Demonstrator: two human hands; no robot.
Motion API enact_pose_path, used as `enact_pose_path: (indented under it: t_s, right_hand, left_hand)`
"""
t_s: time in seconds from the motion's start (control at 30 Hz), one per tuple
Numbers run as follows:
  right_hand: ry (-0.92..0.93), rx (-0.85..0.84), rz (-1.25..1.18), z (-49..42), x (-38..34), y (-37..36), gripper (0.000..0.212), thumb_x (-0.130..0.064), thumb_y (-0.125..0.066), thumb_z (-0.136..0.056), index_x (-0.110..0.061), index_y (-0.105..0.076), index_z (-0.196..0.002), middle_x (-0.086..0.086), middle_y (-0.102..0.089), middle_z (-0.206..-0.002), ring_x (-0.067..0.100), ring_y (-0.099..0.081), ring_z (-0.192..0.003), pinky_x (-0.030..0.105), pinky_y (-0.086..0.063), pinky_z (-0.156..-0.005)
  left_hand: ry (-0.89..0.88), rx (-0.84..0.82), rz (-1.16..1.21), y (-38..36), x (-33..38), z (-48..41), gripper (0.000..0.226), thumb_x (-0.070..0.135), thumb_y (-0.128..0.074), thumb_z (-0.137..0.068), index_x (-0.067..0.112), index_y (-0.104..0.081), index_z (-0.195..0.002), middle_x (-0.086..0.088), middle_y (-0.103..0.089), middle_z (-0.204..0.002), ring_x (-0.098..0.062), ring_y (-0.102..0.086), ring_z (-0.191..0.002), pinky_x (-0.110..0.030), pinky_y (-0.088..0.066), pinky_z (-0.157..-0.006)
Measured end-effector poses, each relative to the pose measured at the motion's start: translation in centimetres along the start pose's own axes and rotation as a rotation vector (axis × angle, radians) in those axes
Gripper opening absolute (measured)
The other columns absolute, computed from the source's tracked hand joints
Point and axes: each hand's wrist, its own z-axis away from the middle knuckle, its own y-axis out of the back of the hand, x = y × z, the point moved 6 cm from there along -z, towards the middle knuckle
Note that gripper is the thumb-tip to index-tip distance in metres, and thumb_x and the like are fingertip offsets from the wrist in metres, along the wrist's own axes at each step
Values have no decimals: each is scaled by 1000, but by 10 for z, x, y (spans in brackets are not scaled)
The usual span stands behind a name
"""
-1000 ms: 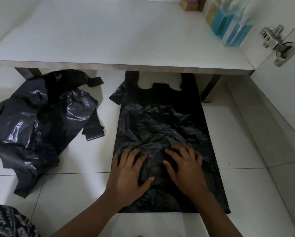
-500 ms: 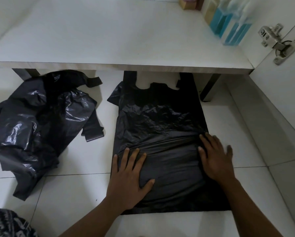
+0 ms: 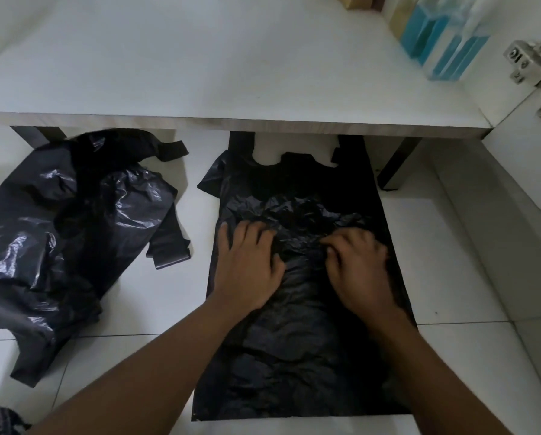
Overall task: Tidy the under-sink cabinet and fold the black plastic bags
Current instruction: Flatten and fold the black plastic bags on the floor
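whereas the right hand (image 3: 358, 266) was sliding out at the bag's edge half a second ago, it is now working back near the middle, close beside the left hand (image 3: 247, 265), and both are sitting higher up the flat black bag (image 3: 294, 356). the left hand is pressing down with fingers spread; the right's fingers are bending onto the creases, and whether they are pinching plastic i cannot tell. plastic behind the wrists is lying flatter and wrinkles are bunching just ahead of the fingertips, so smoothing is probably advancing toward the bag's far end. the crumpled bags (image 3: 58, 230), well out past the left hand, are waiting unfolded.
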Motion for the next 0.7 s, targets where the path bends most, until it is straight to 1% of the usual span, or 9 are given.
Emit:
enact_pose_path:
  t_s: [0.1,0.2,0.33,0.43,0.5,0.53,0.6,0.67,0.7]
  right_hand:
    - [74,-140,59,-7,-29,-43,24,-30,-47,-96,-27,-61,-116,-1,-51,-116,22,-46,-110,43,-37,-89]
    - [48,-141,109,-31,-11,-57,28,-38,-42,-99,-28,-56,-120,1,-49,-121,23,-44,-112,44,-35,-91]
    - [-83,-142,94,-103,44,-57,46,-46,-33,-100,-23,-47,-137,10,-44,-140,34,-38,-128,55,-29,-106]
    - [-164,-194,115,-156,80,-61,53,-47,-28,-101,-21,-39,-146,13,-35,-151,39,-34,-135,58,-26,-109]
    - [-210,-219,105,-189,97,-63,52,-41,-28,-102,-19,-33,-149,13,-32,-154,39,-33,-138,57,-26,-113]
    - [-240,-198,79,-204,106,-61,51,-31,-33,-102,-19,-30,-151,12,-30,-155,38,-31,-139,55,-26,-114]
    - [-293,-160,56,-227,115,-55,63,-11,-43,-97,-18,-20,-155,14,-28,-156,41,-27,-140,54,-23,-116]
    - [-307,-210,57,-236,114,-52,72,-4,-48,-93,-20,-16,-155,18,-30,-152,44,-26,-138,53,-23,-117]
    - [-319,-231,55,-237,113,-51,70,-3,-49,-92,-21,-20,-154,20,-34,-149,44,-29,-136,53,-26,-116]
  left_hand:
    - [5,-86,-66,-28,-15,-1,65,63,-32,-94,20,-50,-140,-6,-47,-146,-28,-37,-137,-56,-17,-119]
    - [-5,-99,-38,-35,-18,0,77,76,-29,-91,22,-41,-145,-4,-36,-154,-28,-28,-143,-56,-11,-121]
    - [1,-149,-37,-40,-21,-4,95,88,-19,-84,31,-10,-160,-1,-3,-168,-30,11,-154,-59,3,-122]
    - [2,-187,-49,-45,-23,-5,98,90,-16,-82,33,-1,-160,1,6,-169,-29,22,-152,-59,5,-121]
    - [4,-187,-49,-44,-22,-6,98,89,-18,-82,33,-3,-160,0,5,-169,-30,20,-152,-59,5,-121]
    - [5,-185,-50,-43,-22,-6,97,89,-18,-82,33,-4,-160,0,3,-169,-30,19,-153,-59,4,-121]
    - [7,-192,-54,-44,-23,-7,97,89,-18,-82,33,-5,-160,0,3,-169,-30,18,-153,-59,4,-121]
    - [5,-190,-53,-45,-23,-7,97,88,-20,-82,32,-6,-160,0,2,-169,-30,18,-153,-60,3,-121]
    - [4,-186,-52,-44,-23,-7,97,88,-20,-83,32,-7,-161,0,1,-169,-30,17,-153,-60,2,-121]
